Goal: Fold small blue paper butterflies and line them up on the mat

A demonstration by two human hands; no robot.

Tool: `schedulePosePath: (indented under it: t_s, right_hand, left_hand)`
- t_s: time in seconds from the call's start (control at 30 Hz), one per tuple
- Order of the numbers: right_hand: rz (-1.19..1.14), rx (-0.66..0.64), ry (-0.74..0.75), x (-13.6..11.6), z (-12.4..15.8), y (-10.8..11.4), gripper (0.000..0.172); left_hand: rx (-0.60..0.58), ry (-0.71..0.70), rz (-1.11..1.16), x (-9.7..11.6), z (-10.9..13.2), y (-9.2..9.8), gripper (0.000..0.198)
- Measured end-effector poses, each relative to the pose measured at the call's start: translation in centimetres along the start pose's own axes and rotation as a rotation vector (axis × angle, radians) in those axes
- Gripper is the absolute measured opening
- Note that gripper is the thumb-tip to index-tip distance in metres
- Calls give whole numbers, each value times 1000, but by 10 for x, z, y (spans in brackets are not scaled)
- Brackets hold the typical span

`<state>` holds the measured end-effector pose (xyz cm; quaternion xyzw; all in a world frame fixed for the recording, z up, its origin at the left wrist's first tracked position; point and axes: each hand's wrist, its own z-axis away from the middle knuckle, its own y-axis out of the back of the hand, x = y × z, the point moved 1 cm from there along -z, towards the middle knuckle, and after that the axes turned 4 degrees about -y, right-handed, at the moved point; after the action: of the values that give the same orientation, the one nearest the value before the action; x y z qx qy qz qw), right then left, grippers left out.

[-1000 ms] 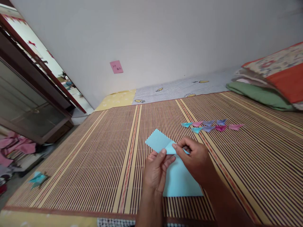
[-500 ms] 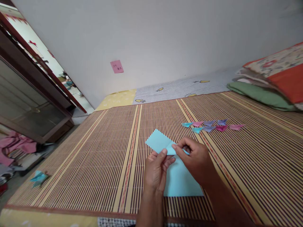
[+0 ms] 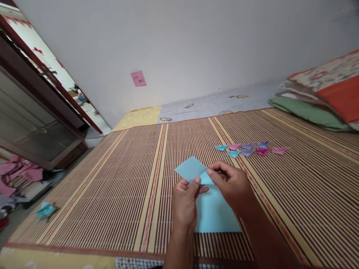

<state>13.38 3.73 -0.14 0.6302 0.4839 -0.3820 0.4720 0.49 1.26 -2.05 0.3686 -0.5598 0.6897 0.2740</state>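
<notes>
A light blue sheet of paper [image 3: 191, 169], partly folded over along its lower right side, is held up between both hands. My left hand [image 3: 185, 200] pinches its lower edge, thumb on top and fingers beneath. At the fold's right end, my right hand [image 3: 231, 183] grips the paper between thumb and fingertips, hiding that corner. Below the hands, another light blue sheet [image 3: 217, 215] lies flat on the striped mat [image 3: 117, 194], partly covered by my fingers and right wrist.
Several small folded paper pieces [image 3: 248, 152] in blue, pink and purple lie in two rows beyond my right hand. A crumpled-looking blue folded paper [image 3: 45, 212] sits at the mat's left edge. Pillows [image 3: 333, 86] are stacked at the right, and a pink note [image 3: 138, 78] hangs on the wall.
The held paper has turned slightly and shifted a little to the right. My right hand has moved slightly right along the fold; both hands keep their grip.
</notes>
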Motion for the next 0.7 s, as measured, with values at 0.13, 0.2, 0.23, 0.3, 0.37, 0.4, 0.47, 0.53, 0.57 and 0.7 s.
schedulePosePath:
  t_s: [0.13,0.2,0.23,0.3,0.37,0.4,0.47,0.53,0.57,0.7]
  right_hand:
    - [27,14,22,1,0,1,18]
    - [6,-13,14,1,0,2,17]
    - [-2,-29,8,2,0,2,15]
    - [3,-55,-4,2,1,3,14]
    - [21,-56,1,2,1,2,13]
    - [26,-49,8,2,1,2,13]
    - [34,-15,28,1,2,1,12]
    - [66,31,58,0,1,2,11]
    - [89,47,86,-1,1,3,12]
    - [145,19,224,-4,0,6,19]
  left_hand:
    - [-13,4,-2,1,0,-1,30]
    - [-21,26,26,2,0,-1,31]
    - [-20,35,40,2,0,-1,32]
    - [-14,44,56,3,0,-1,34]
    - [-11,47,61,4,1,-1,35]
    - [-12,48,65,4,1,-1,35]
    - [-10,53,82,4,0,-1,34]
    - [13,55,104,5,0,-1,34]
    - [28,55,113,5,-1,0,33]
    - [56,38,128,6,-3,0,32]
